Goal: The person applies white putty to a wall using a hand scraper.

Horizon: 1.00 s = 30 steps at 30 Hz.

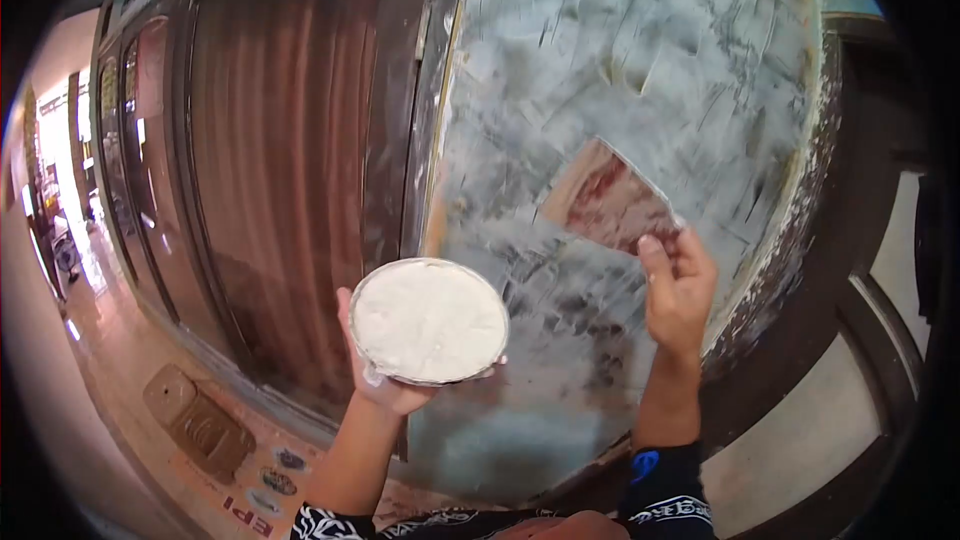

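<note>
My left hand holds up a round, shallow container from below, its fingers wrapped around the sides. White paste fills it to the rim with a fairly smooth top. Between the thumb and fingers of my right hand is a flat, four-sided putty spreader, smeared reddish brown and whitish. The spreader lies against or very close to a panel coated in patchy grey-white streaks; contact cannot be made out for certain. The container is in front of the panel's lower left edge.
Left of the panel stands a dark frame with a brown curtained pane. A brown plastic chair or stool is on the tiled floor at lower left, near printed lettering. Dark framework with pale panels lies at right.
</note>
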### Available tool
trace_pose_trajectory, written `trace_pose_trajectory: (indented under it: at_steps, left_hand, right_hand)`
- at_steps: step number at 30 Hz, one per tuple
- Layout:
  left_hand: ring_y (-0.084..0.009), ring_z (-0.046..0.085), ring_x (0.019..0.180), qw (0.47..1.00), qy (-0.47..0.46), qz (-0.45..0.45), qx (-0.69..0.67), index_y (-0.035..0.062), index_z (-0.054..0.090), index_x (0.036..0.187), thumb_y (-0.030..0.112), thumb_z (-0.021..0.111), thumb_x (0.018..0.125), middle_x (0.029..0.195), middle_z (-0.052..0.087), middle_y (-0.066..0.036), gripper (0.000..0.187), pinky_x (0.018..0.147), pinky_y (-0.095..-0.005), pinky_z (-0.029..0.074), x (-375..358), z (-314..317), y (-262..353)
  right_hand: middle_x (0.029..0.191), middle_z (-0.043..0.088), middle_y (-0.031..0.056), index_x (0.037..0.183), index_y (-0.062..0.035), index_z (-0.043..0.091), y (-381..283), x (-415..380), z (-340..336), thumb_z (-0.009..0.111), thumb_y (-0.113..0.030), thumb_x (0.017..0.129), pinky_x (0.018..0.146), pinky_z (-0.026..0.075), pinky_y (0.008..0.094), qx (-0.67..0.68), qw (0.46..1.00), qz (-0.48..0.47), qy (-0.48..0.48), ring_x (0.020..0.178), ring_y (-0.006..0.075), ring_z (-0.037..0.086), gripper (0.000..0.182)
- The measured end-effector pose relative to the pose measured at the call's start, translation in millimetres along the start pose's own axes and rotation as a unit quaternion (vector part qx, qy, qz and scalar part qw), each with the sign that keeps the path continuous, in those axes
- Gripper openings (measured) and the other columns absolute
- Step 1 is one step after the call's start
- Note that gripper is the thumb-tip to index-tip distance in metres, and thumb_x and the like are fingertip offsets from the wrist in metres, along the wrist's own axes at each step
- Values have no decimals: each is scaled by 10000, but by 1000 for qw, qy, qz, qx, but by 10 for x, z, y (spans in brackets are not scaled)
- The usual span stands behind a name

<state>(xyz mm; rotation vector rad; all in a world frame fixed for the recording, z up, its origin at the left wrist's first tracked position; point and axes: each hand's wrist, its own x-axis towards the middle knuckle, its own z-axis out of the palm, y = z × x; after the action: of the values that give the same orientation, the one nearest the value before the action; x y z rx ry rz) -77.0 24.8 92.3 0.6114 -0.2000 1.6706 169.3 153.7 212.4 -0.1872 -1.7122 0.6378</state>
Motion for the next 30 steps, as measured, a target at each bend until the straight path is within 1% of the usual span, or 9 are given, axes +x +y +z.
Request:
trace_pose_trajectory:
  at_steps: [1, 3, 6, 12, 24, 26, 28, 29, 30]
  left_hand:
    - [-571, 443, 1274, 1000, -7, -4, 14, 145, 310, 1530, 867, 388, 805, 1533, 349, -233, 1025, 913, -799, 415, -46, -84, -116]
    - [-575, 449, 1266, 1000, 2, -9, 14, 146, 310, 1532, 874, 378, 803, 1533, 353, -233, 1033, 897, -796, 426, -119, -152, -341]
    - [-581, 460, 1252, 996, 73, 7, 47, 149, 317, 1533, 881, 355, 806, 1529, 363, -236, 1033, 879, -799, 430, -244, -283, -582]
    - [-562, 460, 1268, 998, 46, -36, 26, 153, 307, 1540, 874, 357, 810, 1539, 347, -237, 1028, 896, -797, 419, -275, -285, -980]
    - [-575, 546, 1151, 990, 115, -57, -63, 137, 312, 1537, 884, 341, 807, 1486, 417, -261, 1045, 830, -740, 486, -363, -309, -1452]
    - [-567, 539, 1168, 989, 113, -49, -77, 139, 330, 1529, 869, 344, 819, 1493, 411, -253, 1019, 833, -747, 482, -380, -344, -1466]
    - [-554, 526, 1194, 993, 111, -35, -15, 141, 352, 1519, 850, 362, 830, 1506, 398, -243, 989, 817, -766, 475, -452, -347, -1469]
    - [-500, 478, 1275, 996, 83, -34, 9, 134, 358, 1522, 841, 338, 851, 1531, 386, -200, 975, 942, -715, 423, -503, -354, -1445]
    - [-446, 430, 1356, 997, 54, -33, 32, 126, 363, 1525, 831, 314, 872, 1557, 375, -157, 962, 1067, -663, 371, -543, -361, -1431]
  right_hand:
    - [1038, 672, 50, 1185, 64, 604, 140, -250, 20, 555, 12, 973, 752, 438, 195, 4, 1000, 13, -5, 865, 49, 566, 223]
    - [1025, 676, 61, 1189, 61, 597, 456, -629, 115, 574, 8, 964, 764, 444, 199, 153, 987, 30, 23, 877, 60, 583, 232]
    - [1014, 679, 58, 1187, 63, 587, 668, -986, 140, 572, 5, 968, 776, 450, 201, 200, 975, 81, 52, 886, 65, 595, 227]
    - [1046, 682, 81, 1141, 55, 593, 687, -1330, -111, 567, 4, 972, 842, 469, 231, 223, 966, 116, 61, 942, 100, 620, 178]
    - [1008, 669, 42, 1180, 57, 622, 582, -1770, -530, 584, -26, 983, 798, 457, 215, 27, 996, 88, 14, 889, 76, 579, 217]
    - [1013, 706, 94, 1149, 55, 642, 560, -1790, -526, 588, 29, 944, 776, 490, 240, 26, 994, 103, 10, 874, 119, 639, 214]
    - [1045, 720, 174, 1152, 51, 648, 659, -1811, -537, 578, 89, 891, 786, 518, 279, -129, 988, -36, -72, 902, 195, 696, 274]
    - [1063, 710, 230, 1154, 44, 653, 696, -1815, -581, 557, 132, 846, 814, 531, 305, -153, 984, 1, -92, 936, 262, 717, 334]
    - [1063, 710, 230, 1154, 44, 653, 761, -1812, -621, 557, 132, 846, 814, 531, 305, -150, 984, 2, -93, 936, 262, 717, 334]
